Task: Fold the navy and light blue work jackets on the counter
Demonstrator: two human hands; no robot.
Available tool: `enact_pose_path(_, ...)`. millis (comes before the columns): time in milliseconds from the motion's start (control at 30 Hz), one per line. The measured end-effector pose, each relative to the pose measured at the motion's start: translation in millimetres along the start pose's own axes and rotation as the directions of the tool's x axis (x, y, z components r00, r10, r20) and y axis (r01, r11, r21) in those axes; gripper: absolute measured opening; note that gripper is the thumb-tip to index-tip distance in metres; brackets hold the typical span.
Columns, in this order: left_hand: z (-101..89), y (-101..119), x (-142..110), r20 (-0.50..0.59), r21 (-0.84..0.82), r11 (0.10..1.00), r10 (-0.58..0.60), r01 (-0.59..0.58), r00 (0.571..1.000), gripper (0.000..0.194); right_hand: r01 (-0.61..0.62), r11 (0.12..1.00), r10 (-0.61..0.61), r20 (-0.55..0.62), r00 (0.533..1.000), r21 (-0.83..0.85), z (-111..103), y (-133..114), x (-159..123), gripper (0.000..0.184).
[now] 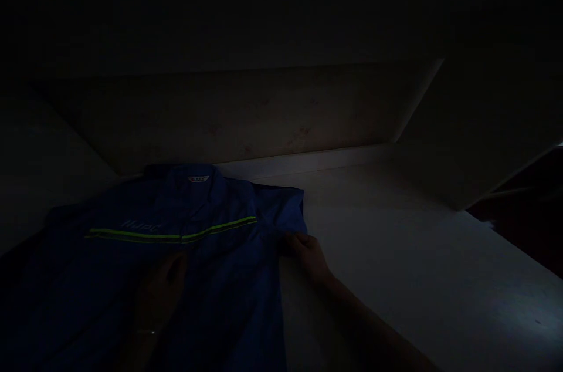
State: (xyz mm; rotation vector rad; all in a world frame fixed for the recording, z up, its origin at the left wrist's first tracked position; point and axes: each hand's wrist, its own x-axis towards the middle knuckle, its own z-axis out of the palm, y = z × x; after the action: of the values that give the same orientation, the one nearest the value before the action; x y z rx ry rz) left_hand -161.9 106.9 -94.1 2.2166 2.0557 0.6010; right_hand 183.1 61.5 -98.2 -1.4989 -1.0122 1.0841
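Note:
A blue work jacket [229, 266] lies spread out, front side up, with its collar [189, 190] toward the back wall. Across its chest runs a bright yellow-green stripe [141, 237], with pale lettering above it on the left. My right hand [308, 252] pinches the cloth at the jacket's sleeve on the right side. Over the jacket's front, just below the stripe, is my left hand [160, 287], a thin band at its wrist. Its fingers look curled together; darkness hides what they hold, if anything.
The pale flat surface [396, 254] under the jacket extends to the right. A low ledge [308, 161] and a faintly patterned wall panel [272, 114] stand behind it. On the right, a dark upright panel [475, 125] borders the surface. The whole scene is very dim.

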Motion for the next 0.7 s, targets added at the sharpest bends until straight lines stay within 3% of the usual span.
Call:
enact_pose_path(67,-0.6,1,-2,0.003,-0.018,0.998,-0.065,0.065,0.998,0.046,-0.004,1.000,0.004,0.004,1.000,-0.010,0,0,0,0.046)
enact_pose_path(167,0.3,7,-3,0.266,0.025,0.999,-0.049,0.044,0.963,0.041,0.007,0.999,-0.007,0.012,1.000,-0.034,0,0,-1,0.046)
enact_pose_path(233,0.8,10,-2,0.362,0.075,0.997,-0.018,-0.010,0.932,0.038,0.018,0.997,-0.017,0.015,1.000,-0.076,0,0,-1,0.046)
enact_pose_path(367,-1.1,14,1,0.357,0.101,0.995,-0.056,0.021,0.932,0.040,0.041,0.992,-0.036,0.040,0.999,-0.116,0,0,-1,0.046)
enact_pose_path(467,-3.7,18,3,0.403,0.123,0.990,-0.108,0.063,0.909,0.044,0.056,0.988,-0.048,0.056,0.997,-0.141,0,-2,-1,0.046)
enact_pose_path(700,-7.8,22,2,0.395,0.130,0.991,-0.081,0.032,0.915,0.046,0.056,0.988,-0.045,0.076,0.996,-0.143,0,-1,-1,0.045)
